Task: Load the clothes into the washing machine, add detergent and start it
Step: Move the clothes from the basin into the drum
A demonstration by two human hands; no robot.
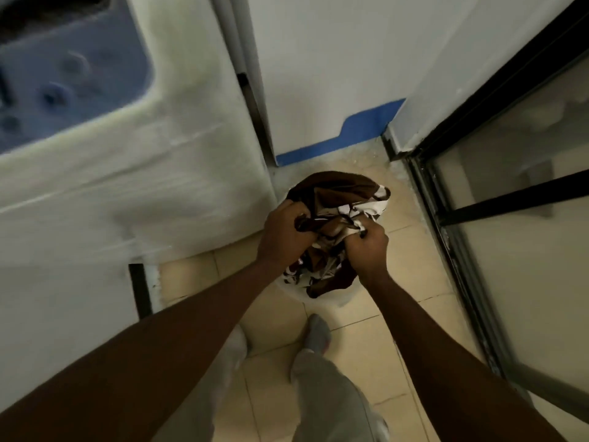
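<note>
Brown-and-white patterned clothes [334, 199] sit bunched low over the tiled floor [411, 275], right of the white washing machine [134, 173], seemingly over a pale container I cannot make out. The left hand [282, 232] and right hand [371, 247] each have their grip clamped on a fold of the fabric. Loose ends hang below the fists, so a lift could let a piece slip out, drag on the floor, or snag the machine's corner on the way left.
</note>
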